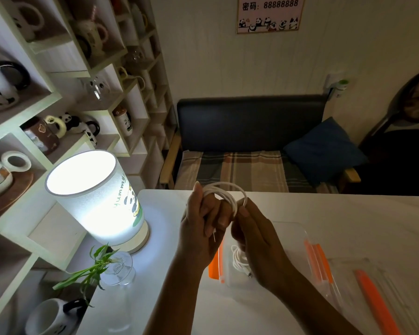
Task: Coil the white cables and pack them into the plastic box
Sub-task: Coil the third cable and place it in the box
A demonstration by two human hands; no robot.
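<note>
1. White cable (224, 193), several loops gathered into a coil, held up above the table (324, 213) between my two hands.
2. My left hand (201, 228): fingers curled through and around the coil's left side, gripping it, thumb raised beside the loops.
3. My right hand (254, 240): thumb and fingers pinch the coil's right side where the loops bunch together.
4. Clear plastic box (290, 229) with orange clips, open, on the table directly under my hands; its far rim shows beyond my right hand.
5. Second white cable (237, 258), already coiled, lying inside the box, its plug end near my right wrist.
6. Clear lid (363, 269) with an orange clip, flat on the table just right of the box.
7. Lit cylindrical lamp (99, 197) with a panda print, at the table's left edge.
8. Glass vase (117, 270) with green stems, in front of the lamp.
9. Shelving (58, 97) on the left, stocked with panda mugs.
</note>
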